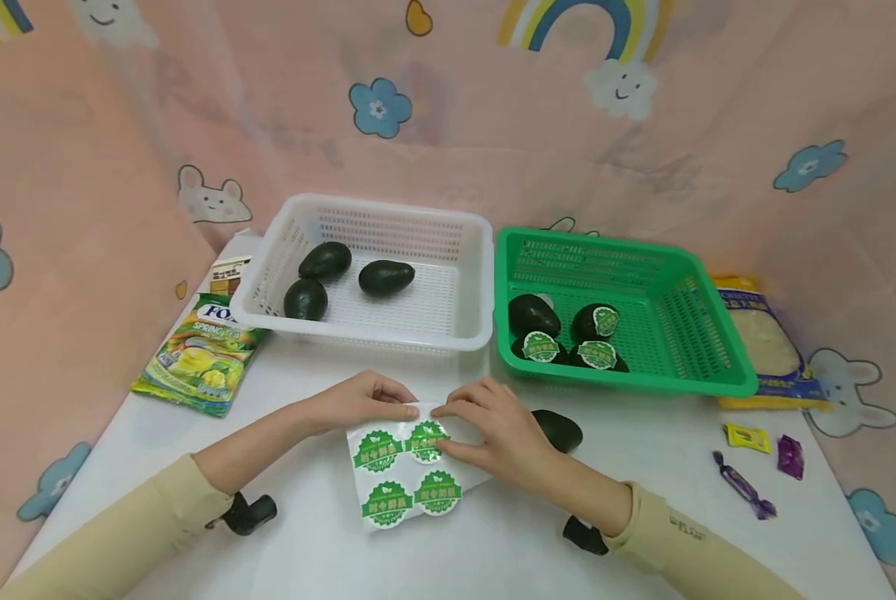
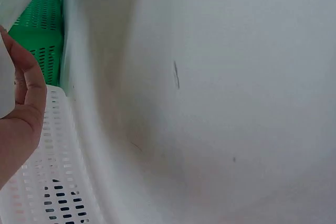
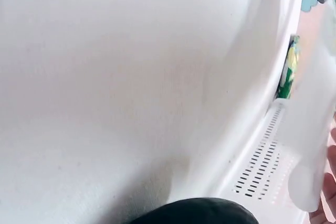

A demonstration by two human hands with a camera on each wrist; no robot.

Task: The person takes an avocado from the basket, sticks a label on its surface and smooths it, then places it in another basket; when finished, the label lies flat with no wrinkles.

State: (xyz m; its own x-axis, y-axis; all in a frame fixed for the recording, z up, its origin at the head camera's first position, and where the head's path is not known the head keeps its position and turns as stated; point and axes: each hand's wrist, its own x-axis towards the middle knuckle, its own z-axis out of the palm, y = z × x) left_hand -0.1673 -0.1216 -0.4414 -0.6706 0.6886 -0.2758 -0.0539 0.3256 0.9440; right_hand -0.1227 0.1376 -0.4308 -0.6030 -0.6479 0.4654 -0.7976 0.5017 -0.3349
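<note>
The sticker sheet (image 1: 406,467) lies on the white counter (image 1: 493,550), in front of the white basket (image 1: 365,325), and both hands meet at its far edge. The left hand (image 1: 361,400) has its fingers curled and pinches the top edge of the sheet. The right hand (image 1: 493,429) pinches the same edge just beside it, with the fingertips on the upper right green sticker (image 1: 427,440). Four round green stickers are on the sheet. One dark avocado (image 1: 560,429) lies on the counter just behind the right hand, partly hidden by it.

The white basket holds three avocados without stickers. To the right of it, the green basket (image 1: 710,367) holds avocados with green stickers on them.

The head view shows the whole scene. The left wrist view shows only the palm side of the left hand (image 2: 21,119), the wall of the white basket and a piece of the green one. The right wrist view shows the avocado (image 3: 199,211) very close, and the sheet as a pale blurred shape.
</note>
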